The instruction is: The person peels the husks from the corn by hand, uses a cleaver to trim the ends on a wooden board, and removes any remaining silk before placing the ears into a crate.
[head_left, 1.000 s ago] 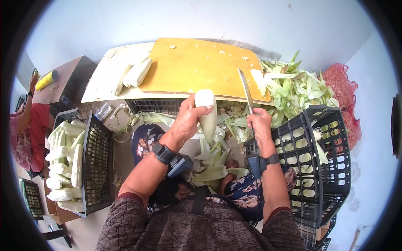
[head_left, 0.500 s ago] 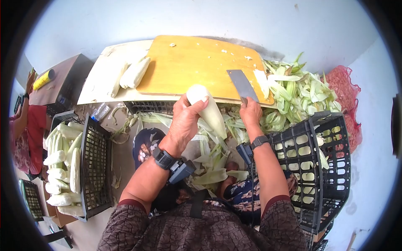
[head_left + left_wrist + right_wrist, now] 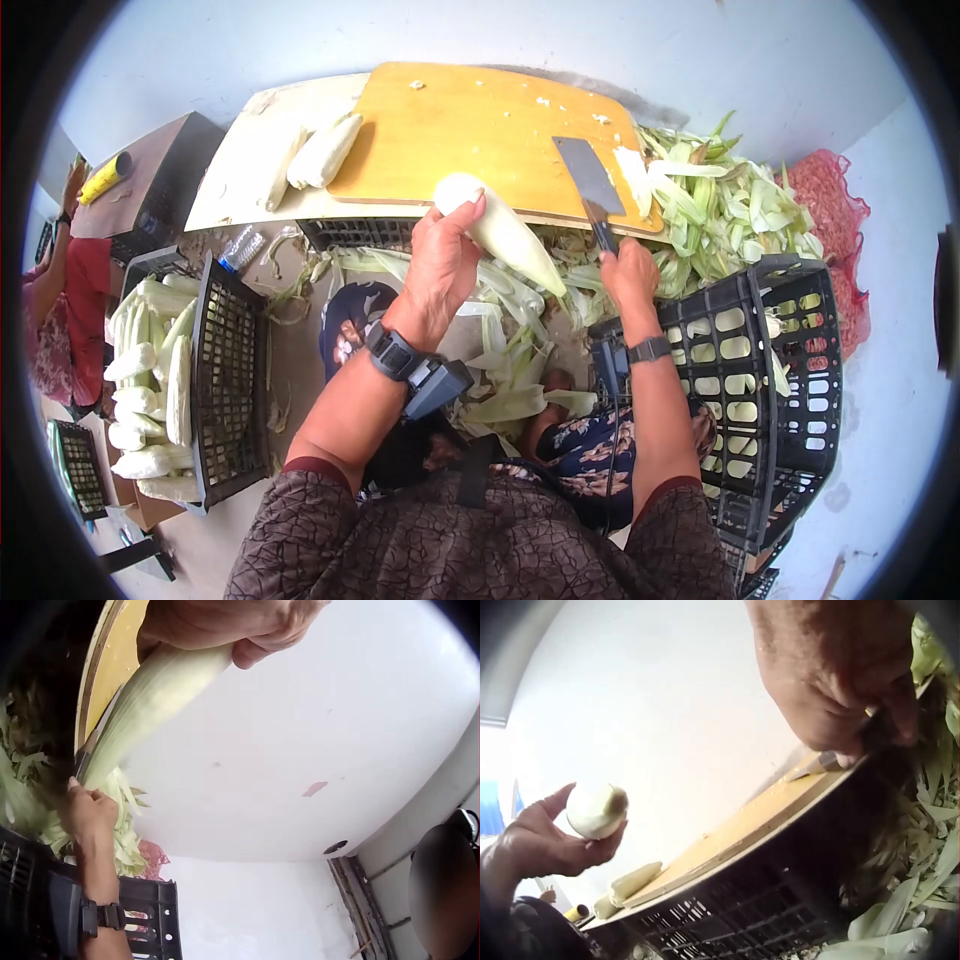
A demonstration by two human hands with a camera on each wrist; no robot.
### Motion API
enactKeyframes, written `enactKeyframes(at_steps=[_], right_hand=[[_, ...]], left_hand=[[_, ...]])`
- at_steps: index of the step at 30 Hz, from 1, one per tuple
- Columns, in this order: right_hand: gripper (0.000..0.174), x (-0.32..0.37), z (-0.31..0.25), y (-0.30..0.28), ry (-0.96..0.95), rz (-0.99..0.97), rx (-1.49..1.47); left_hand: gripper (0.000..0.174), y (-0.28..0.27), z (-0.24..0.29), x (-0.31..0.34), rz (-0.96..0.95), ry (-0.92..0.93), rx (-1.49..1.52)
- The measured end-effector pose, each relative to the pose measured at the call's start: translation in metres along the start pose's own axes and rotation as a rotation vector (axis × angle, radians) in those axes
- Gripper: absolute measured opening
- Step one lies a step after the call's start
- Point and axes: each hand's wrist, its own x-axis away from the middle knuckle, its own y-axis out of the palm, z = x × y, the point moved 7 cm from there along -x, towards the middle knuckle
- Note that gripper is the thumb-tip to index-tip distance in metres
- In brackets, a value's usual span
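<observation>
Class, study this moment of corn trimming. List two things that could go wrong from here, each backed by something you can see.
1. The left hand grips the corn ear in mid-air, off the cutting board; a cut there might slip toward that hand.
2. The right hand holds the cleaver beside the husk pile crowding the board's edge; husks could snag or hide the blade.
</observation>
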Motion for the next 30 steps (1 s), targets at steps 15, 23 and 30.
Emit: enactKeyframes(at_steps=[15,23,30], right_hand=[[0.04,0.082,-0.038,-0.018,-0.063,-0.461,-1.382],[0.018,0.08,0.008,-0.026,0.1,-0.27,-1.692],[0.025,0.077,0.024,-0.058,0.067,-0.004,-1.589]], left_hand=[[0.039,0.017,-0.019,0.005,-0.18,0.079,0.075],[0.041,0.046,-0.033,0.031,-0.534,-0.111,-0.034],[0.061,0.043,-0.062,0.047,-0.653,-0.522,-0.362]])
